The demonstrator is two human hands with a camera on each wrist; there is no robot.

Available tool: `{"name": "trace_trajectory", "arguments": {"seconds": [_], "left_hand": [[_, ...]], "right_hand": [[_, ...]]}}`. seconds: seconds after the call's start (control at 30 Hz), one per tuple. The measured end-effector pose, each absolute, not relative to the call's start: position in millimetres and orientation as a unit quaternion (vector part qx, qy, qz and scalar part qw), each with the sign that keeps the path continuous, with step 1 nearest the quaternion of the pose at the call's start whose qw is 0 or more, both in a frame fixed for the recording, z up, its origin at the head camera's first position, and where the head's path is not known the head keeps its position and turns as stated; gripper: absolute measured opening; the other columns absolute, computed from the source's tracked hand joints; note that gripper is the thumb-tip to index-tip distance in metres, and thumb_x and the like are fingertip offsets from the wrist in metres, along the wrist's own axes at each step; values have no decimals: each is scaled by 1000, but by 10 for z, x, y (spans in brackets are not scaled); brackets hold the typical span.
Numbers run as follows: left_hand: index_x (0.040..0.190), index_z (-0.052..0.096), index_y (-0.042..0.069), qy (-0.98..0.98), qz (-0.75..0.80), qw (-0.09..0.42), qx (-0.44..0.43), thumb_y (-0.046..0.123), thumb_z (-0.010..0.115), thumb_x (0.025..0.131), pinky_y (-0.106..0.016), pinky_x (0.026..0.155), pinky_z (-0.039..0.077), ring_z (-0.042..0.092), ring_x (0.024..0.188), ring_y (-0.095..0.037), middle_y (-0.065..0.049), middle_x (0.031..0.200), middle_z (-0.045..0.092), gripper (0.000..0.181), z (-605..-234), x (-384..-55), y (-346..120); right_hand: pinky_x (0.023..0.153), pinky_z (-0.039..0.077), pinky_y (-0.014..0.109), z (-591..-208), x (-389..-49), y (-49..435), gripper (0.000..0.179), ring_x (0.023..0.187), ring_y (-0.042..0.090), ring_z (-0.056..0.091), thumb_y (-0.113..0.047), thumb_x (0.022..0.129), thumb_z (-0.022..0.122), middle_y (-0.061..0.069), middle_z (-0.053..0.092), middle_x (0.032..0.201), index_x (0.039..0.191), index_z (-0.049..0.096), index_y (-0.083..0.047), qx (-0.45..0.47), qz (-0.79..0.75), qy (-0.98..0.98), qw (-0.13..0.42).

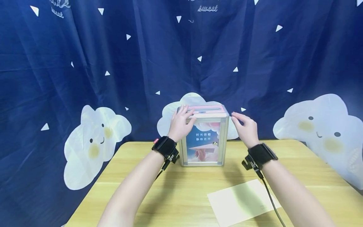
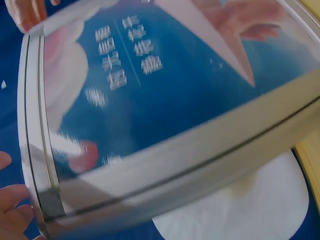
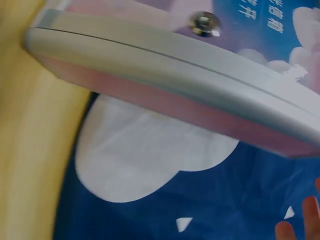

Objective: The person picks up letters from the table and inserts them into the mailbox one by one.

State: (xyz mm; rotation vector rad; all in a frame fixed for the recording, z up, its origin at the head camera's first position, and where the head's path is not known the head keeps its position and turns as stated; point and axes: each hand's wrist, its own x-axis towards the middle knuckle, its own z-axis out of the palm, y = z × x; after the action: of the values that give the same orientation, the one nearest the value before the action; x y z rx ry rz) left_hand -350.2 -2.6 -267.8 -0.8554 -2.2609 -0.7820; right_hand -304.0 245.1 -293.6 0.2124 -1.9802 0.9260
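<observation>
A letter box point(image 1: 204, 142) stands upright at the far side of the table, with a silver frame, a pink slotted top and a paper-plane picture on its front. My left hand point(image 1: 180, 123) lies at its upper left corner, fingers spread over the top edge. In the left wrist view its fingertips point(image 2: 12, 212) are beside the frame corner. Just off the box's upper right side, my right hand point(image 1: 247, 128) is raised with its fingers extended, holding nothing. The right wrist view shows its fingertips point(image 3: 311, 217) apart from the box, and a small round lock point(image 3: 204, 23) on the front.
A cream sheet or envelope point(image 1: 235, 201) lies on the wooden table point(image 1: 136, 164) at the front right, below my right forearm. Behind the table hangs a dark blue curtain point(image 1: 158, 56) with white clouds and triangles. A cable point(image 1: 270, 198) runs from the right wristband.
</observation>
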Motion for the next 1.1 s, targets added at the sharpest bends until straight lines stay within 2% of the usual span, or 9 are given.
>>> {"name": "trace_trajectory", "arguments": {"seconds": [0.37, 0.47, 0.53, 0.67, 0.73, 0.8, 0.9, 1.0, 1.1], "left_hand": [[130, 53, 7, -802, -261, 351, -407, 27, 60, 88, -61, 105, 13, 17, 136, -36, -23, 146, 29, 47, -2841, -3152, 214], [132, 49, 4, -801, -233, 329, -443, 29, 60, 88, -59, 106, 15, 17, 135, -37, -24, 146, 28, 51, -2931, -3033, 290], [134, 46, 3, -807, -213, 299, -462, 30, 59, 88, -57, 106, 17, 17, 136, -36, -25, 146, 28, 55, -3023, -2957, 337], [138, 40, 2, -832, -170, 224, -479, 37, 56, 90, -52, 107, 19, 17, 136, -33, -23, 147, 25, 62, -3252, -2843, 425], [139, 38, 1, -839, -156, 192, -484, 41, 54, 90, -49, 108, 20, 19, 135, -33, -23, 147, 25, 65, -3365, -2795, 466], [139, 36, 1, -845, -138, 171, -488, 43, 54, 90, -47, 108, 21, 21, 135, -34, -23, 147, 26, 67, -3477, -2759, 511], [139, 35, -1, -851, -134, 132, -490, 44, 54, 90, -45, 108, 22, 23, 134, -34, -24, 146, 28, 69, -3626, -2700, 571], [140, 33, 0, -862, -141, 79, -480, 45, 52, 90, -43, 108, 22, 21, 134, -32, -23, 147, 25, 71, -3759, -2637, 616], [141, 33, 2, -874, -140, 32, -465, 49, 51, 89, -39, 109, 22, 21, 135, -31, -22, 148, 24, 72, -3876, -2581, 656]], "right_hand": [[90, 42, 51, -3442, -2602, 2743, 27, 107, 36, 54, -12, 89, 61, 25, 63, 109, 105, 65, 9, 26, 440, -818, 371], [88, 41, 52, -3545, -2462, 2781, 30, 104, 21, 56, -14, 90, 59, 27, 61, 110, 108, 63, 10, 15, 446, -824, 349], [75, 47, 48, -3614, -2369, 2799, 32, 74, 8, 59, -16, 91, 58, 28, 62, 109, 110, 62, 9, 9, 446, -833, 328], [52, 44, 32, -3748, -2190, 2826, 35, 52, -11, 33, -18, 92, 57, 29, 61, 109, 113, 60, 9, 11, 422, -860, 286], [41, 39, 29, -3806, -2106, 2835, 36, 44, -6, 28, -18, 91, 57, 30, 61, 108, 115, 59, 9, 17, 402, -875, 268], [42, 45, 33, -3856, -2025, 2840, 38, 40, 6, 39, -17, 91, 58, 33, 58, 112, 116, 57, 11, 24, 382, -889, 252], [66, 53, 51, -3911, -1909, 2842, 42, 68, 38, 61, -17, 90, 58, 37, 51, 118, 118, 52, 14, 35, 352, -907, 231], [87, 35, 68, -3949, -1813, 2841, 49, 109, 58, 40, -19, 89, 60, 42, 43, 123, 120, 48, 17, 38, 322, -924, 204], [87, 31, 71, -3992, -1749, 2832, 57, 112, 61, 34, -24, 88, 61, 45, 36, 126, 124, 43, 18, 31, 302, -938, 165]]}}
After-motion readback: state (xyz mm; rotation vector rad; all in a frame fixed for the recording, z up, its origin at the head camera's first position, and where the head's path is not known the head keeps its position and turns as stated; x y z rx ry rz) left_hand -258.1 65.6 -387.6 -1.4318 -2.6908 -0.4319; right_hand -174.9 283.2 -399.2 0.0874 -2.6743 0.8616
